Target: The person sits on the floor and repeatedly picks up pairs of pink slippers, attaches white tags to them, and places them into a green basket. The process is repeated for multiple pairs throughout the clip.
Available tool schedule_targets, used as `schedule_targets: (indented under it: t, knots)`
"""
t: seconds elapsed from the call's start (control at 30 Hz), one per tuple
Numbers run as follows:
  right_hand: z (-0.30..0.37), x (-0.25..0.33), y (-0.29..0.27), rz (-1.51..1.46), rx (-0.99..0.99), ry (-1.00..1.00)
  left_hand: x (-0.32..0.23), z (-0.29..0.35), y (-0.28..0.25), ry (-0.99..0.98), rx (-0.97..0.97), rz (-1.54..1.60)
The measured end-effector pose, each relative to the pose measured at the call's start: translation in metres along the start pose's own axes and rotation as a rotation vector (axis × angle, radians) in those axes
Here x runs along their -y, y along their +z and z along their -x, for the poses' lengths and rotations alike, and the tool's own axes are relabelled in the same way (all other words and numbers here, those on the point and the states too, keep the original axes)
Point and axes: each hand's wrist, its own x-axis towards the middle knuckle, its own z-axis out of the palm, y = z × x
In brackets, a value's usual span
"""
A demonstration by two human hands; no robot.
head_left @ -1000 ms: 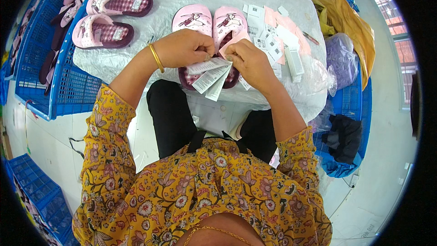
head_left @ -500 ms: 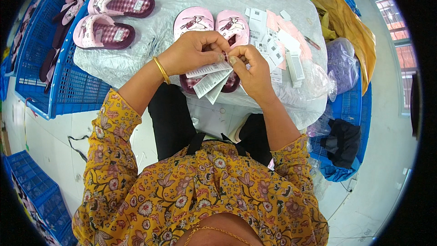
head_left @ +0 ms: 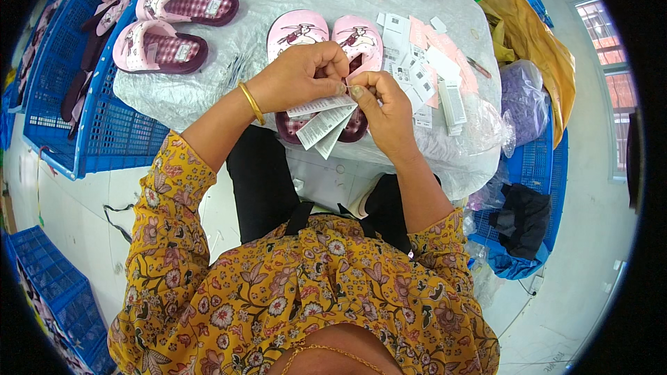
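Over a pair of pink slippers (head_left: 299, 31) with a printed figure and dark red checked insoles, my two hands meet fingertip to fingertip. My left hand (head_left: 302, 78) is closed in a pinch at a thin white tag string (head_left: 347, 86). The thumb and forefinger of my right hand (head_left: 387, 112) pinch the same string from the other side. Below my left fingers hang several white paper hang tags (head_left: 324, 126), fanned out over the heel ends of the slippers. My fingers partly cover the string, and the hands and tags hide the middle of the pair.
Loose labels (head_left: 417, 80) and a stack of tags (head_left: 452, 105) lie to the right, near a small pointed tool (head_left: 479, 67). More slippers (head_left: 161, 48) line the table's left side. Blue crates (head_left: 118, 121) flank the plastic-covered table (head_left: 236, 35); a purple bag (head_left: 522, 101) sits right.
Both hands keep their pinch at the string, and the fingers have shifted only slightly. The hanging tags have swung a little; the whole view has moved slightly.
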Motion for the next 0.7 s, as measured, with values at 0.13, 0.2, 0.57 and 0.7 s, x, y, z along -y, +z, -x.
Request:
schedule_targets:
  t: [0.13, 0.2, 0.57, 0.7]
  knots:
    - [0.001, 0.000, 0.000, -0.035, 0.004, 0.042, 0.002, 0.000, 0.001, -0.034, -0.002, 0.023]
    - [0.001, 0.000, 0.000, -0.039, 0.006, 0.053, -0.001, 0.001, 0.001, -0.071, 0.027, 0.002]
    - [-0.003, 0.000, -0.006, -0.021, 0.058, 0.074, 0.005, 0.001, 0.011, -0.062, -0.034, 0.104]
    - [-0.006, -0.001, -0.012, -0.175, 0.119, 0.209, 0.006, 0.000, 0.012, -0.061, -0.024, 0.152]
